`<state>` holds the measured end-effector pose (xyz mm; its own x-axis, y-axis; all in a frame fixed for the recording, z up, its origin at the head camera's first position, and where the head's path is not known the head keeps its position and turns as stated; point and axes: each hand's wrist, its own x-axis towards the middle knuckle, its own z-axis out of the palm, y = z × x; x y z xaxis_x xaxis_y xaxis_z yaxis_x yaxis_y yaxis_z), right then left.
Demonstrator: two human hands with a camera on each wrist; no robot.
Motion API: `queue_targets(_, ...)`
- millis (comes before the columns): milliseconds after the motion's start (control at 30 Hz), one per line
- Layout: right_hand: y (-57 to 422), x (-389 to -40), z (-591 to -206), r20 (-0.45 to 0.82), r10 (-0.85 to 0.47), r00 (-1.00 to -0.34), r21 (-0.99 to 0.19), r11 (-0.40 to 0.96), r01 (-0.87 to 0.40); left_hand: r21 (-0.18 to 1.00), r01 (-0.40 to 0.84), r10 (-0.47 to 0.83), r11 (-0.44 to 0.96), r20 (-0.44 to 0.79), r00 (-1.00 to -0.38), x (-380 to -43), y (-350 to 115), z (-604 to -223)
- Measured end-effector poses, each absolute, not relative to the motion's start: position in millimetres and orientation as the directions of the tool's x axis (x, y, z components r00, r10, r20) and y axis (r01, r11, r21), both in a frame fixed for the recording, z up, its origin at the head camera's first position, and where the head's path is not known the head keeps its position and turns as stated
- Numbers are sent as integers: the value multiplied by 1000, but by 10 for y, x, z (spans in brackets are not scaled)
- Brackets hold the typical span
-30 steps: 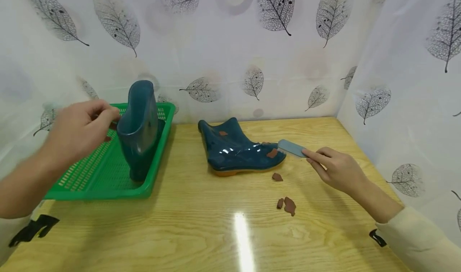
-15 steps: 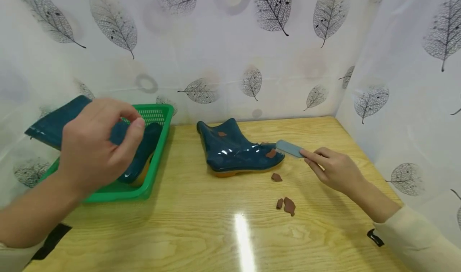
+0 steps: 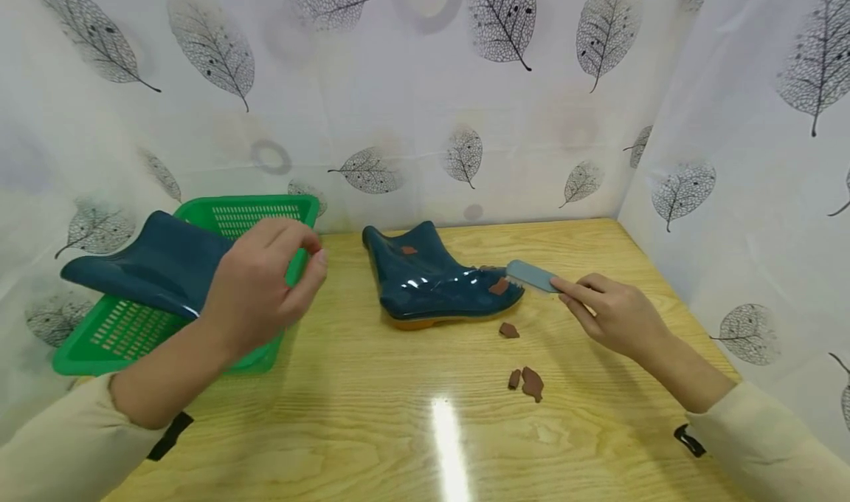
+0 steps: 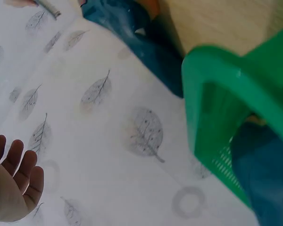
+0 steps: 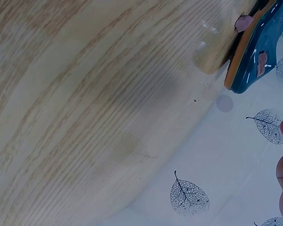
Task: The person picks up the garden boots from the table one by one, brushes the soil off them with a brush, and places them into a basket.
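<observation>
My right hand (image 3: 614, 314) pinches a small grey-blue brush (image 3: 530, 274) by its end. Its bristles are at the toe of a dark teal rubber boot (image 3: 425, 280) lying on its side, with brown flakes (image 3: 499, 286) stuck on it. A second teal boot (image 3: 166, 262) lies in the green basket (image 3: 308, 210), its shaft slanting out over the left side and its foot hidden behind my left hand (image 3: 265, 277). That hand is in the air with nothing in it, its fingers loosely bent, as the left wrist view also shows.
Several loose brown flakes (image 3: 532, 384) lie on the wooden table (image 3: 372, 413) in front of the boot. A white curtain (image 3: 412, 96) with leaf prints closes off the back and the right side.
The boot in the basket has gone from standing upright to leaning left. My left hand has moved right from beside it. The right hand and brush have hardly moved.
</observation>
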<state>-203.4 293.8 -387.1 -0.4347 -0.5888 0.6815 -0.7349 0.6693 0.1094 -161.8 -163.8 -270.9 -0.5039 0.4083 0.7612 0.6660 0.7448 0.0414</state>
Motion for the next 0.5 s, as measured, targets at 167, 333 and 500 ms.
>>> queue_targets(167,2928,-2045,-3875,682,-590,-432,110,667,-736,69,655,418,752,719,-555,-1770,-1501,-2992)
queue_targets(333,2910,-2043,-3887,684,-586,-436,104,669,-736,61,652,460,756,659,-595,-1882,-1359,-3356)
queue_targets(500,2863,-2050,-3928,700,-570,-430,101,675,-731,31,665,535,746,567,-627,-1965,-1220,-3702)
